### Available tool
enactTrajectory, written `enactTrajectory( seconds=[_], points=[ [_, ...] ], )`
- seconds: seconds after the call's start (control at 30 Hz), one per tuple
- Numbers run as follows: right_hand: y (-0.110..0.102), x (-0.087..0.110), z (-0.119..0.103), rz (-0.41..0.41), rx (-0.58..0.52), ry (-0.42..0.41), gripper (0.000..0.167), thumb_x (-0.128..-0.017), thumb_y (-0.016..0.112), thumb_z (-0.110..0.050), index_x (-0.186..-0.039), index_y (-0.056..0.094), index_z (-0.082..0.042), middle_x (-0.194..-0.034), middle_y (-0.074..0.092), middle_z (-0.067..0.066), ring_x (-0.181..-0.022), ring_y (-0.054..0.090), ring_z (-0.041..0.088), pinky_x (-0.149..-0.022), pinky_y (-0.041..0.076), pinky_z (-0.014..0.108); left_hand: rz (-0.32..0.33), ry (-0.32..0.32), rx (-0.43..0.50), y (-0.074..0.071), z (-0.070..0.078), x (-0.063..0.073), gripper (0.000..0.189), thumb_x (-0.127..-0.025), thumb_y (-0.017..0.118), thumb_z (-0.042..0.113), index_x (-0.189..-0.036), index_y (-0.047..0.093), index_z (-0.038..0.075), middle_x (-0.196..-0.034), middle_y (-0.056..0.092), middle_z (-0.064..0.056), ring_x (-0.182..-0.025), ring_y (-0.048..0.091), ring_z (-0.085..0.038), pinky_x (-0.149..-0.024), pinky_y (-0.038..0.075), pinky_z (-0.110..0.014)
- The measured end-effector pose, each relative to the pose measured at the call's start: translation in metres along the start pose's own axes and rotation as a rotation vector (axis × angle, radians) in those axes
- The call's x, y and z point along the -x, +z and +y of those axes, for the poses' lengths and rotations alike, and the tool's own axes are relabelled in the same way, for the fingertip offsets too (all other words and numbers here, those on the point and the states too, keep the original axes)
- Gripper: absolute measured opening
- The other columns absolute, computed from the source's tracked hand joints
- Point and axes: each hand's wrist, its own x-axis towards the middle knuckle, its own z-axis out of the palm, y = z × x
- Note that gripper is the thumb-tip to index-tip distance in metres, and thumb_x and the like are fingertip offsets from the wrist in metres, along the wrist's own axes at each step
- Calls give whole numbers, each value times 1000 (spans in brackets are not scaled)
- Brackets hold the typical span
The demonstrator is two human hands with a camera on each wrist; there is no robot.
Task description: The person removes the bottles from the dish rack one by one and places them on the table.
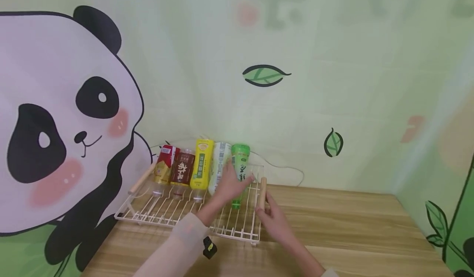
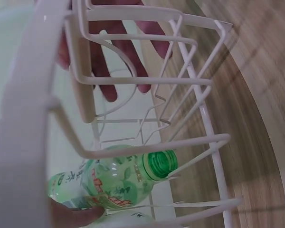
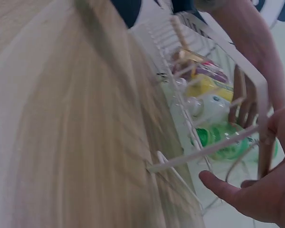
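A white wire rack (image 1: 163, 218) with wooden handles stands tilted on the table, a row of drinks lying in it. My left hand (image 1: 231, 183) reaches over the rack, thumb and fingers astride the green tea bottle (image 1: 241, 155) at the row's right end. The bottle's green cap (image 2: 161, 164) points down toward me. Beside it lies a white bottle (image 1: 219, 155), partly behind that hand. My right hand (image 1: 275, 219) holds the rack's right wooden handle (image 1: 263, 192), the thumb apart from the fingers in the right wrist view (image 3: 266, 199).
Left of the white bottle lie a yellow bottle (image 1: 202, 157), a dark red bottle (image 1: 184, 164) and a red-and-gold drink (image 1: 163, 166). A small black object (image 1: 209, 248) is before the rack. The wooden table (image 1: 333, 227) extends right; behind hangs a panda-printed cloth (image 1: 207, 83).
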Motion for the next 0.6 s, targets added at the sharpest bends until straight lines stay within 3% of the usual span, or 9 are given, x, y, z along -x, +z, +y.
enactTrajectory(
  seconds=[0.1, 0.13, 0.27, 0.37, 0.6],
  points=[
    [5, 0, 1, 18, 24, -5, 76, -107, 59, -14, -168, 16, 0, -121, 65, 29, -75, 61, 24, -53, 51, 26, -12, -4, -49, 2, -2, -2, 110, -96, 78, 42, -166, 8, -6, -146, 46, -27, -107, 59, -31, -87, 56, -45],
    [6, 0, 1, 24, 26, -12, 76, -106, 59, -13, -167, 16, 1, -126, 64, 29, -80, 63, 27, -55, 53, 29, -15, -2, -71, 2, -2, -3, 108, -96, 78, 41, -166, 12, -6, -139, 49, -24, -100, 59, -28, -81, 56, -42],
    [6, 0, 3, 21, 37, -28, 74, -108, 58, -14, -166, 17, 6, -146, 52, 36, -113, 66, 45, -81, 63, 44, -22, 14, -224, 5, -4, -7, 99, -93, 83, 35, -162, 25, -6, -135, 52, -20, -102, 61, -27, -80, 59, -38],
    [4, 0, 3, 8, 17, -44, 74, -107, 59, -13, -164, 18, 9, -159, 37, 37, -138, 51, 52, -105, 53, 58, -18, 36, -310, 6, -4, -7, 94, -90, 85, 25, -160, 29, -6, -138, 52, -22, -103, 63, -29, -81, 61, -38],
    [0, 2, 2, 1, -46, -1, 77, -106, 62, -16, -165, 18, 6, -157, 40, 37, -145, 42, 52, -117, 39, 63, 3, 51, -354, 12, -9, -8, 90, -91, 84, 19, -158, 30, -9, -127, 57, -22, -95, 64, -28, -75, 61, -37]
  ],
)
